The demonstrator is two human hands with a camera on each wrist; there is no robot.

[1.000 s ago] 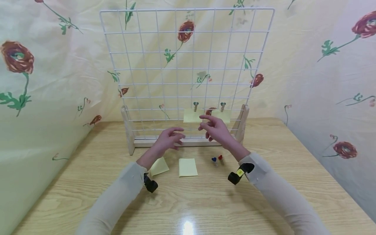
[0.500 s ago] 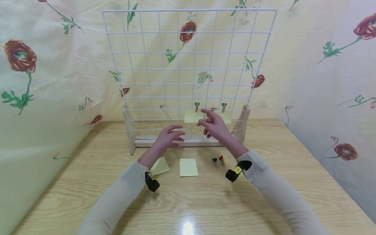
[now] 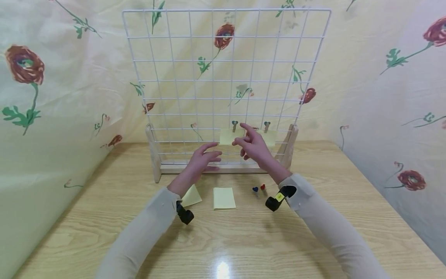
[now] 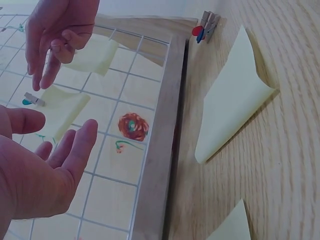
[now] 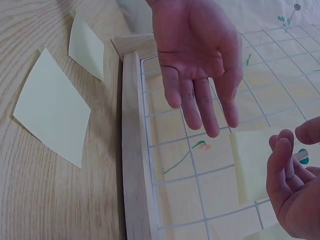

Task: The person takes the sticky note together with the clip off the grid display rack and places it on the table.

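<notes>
Two pale yellow sticky notes hang side by side on the white wire grid [image 3: 195, 98], the left note [image 3: 226, 137] and the right note [image 3: 269, 138]. A small wooden clothespin [image 3: 235, 126] with a teal heart clips the left one; a similar clothespin [image 3: 267, 126] clips the right. My right hand [image 3: 255, 146] is in front of the notes, index finger extended near the left clothespin, the other fingers loosely bent. It holds nothing. Lower left, my left hand [image 3: 202, 162] hovers before the grid with spread, relaxed fingers, also holding nothing; the left wrist view shows its palm [image 4: 35, 180].
On the wooden table [image 3: 223, 232] lie a loose sticky note [image 3: 224, 198] and another one [image 3: 191, 196], partly behind the left wrist. A blue-heart clothespin [image 3: 255, 189] and a red-heart clothespin [image 3: 263, 187] lie to their right. Wooden feet [image 3: 153, 155] support the grid.
Both hands have risen slightly, and the left has also shifted a little right. The right index finger has gone from the left note's edge up to beside its clothespin. Notes and clothespins have stayed put.
</notes>
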